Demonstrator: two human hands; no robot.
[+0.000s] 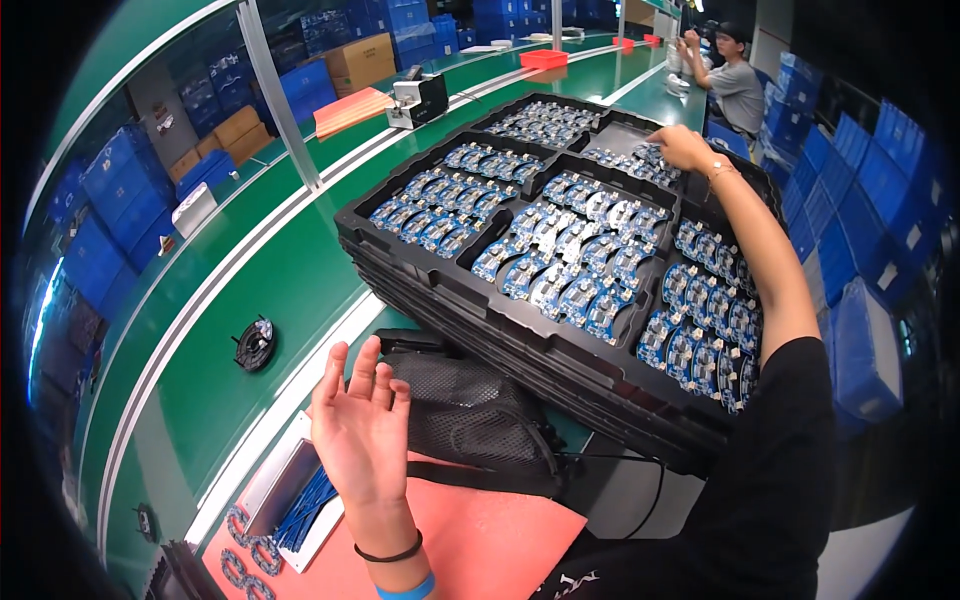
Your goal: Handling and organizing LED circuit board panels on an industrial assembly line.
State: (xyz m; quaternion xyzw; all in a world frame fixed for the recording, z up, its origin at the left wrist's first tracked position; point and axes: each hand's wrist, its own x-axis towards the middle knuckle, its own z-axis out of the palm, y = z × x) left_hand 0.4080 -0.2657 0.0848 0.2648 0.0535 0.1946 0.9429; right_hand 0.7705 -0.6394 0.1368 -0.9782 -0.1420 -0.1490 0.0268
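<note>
My left hand [361, 430] is raised palm up above the pink mat, fingers apart, with nothing in it. My right hand [686, 150] reaches out to a far compartment of the black tray [548, 312], its fingers stretched over the curved blue circuit boards [640, 166] there. Whether the fingertips touch a board cannot be made out. Rows of the same boards fill the tray's other compartments, and part of this far compartment shows bare black floor. The tray tops a stack of similar trays.
A black mesh bag [470, 415] lies between the stack and the pink mat [480, 525]. Blue wires [305, 510] sit in a white box near ring-shaped parts [240, 570]. A round black part [256, 343] rests on the green conveyor [205, 375]. Another person [738, 85] sits far right.
</note>
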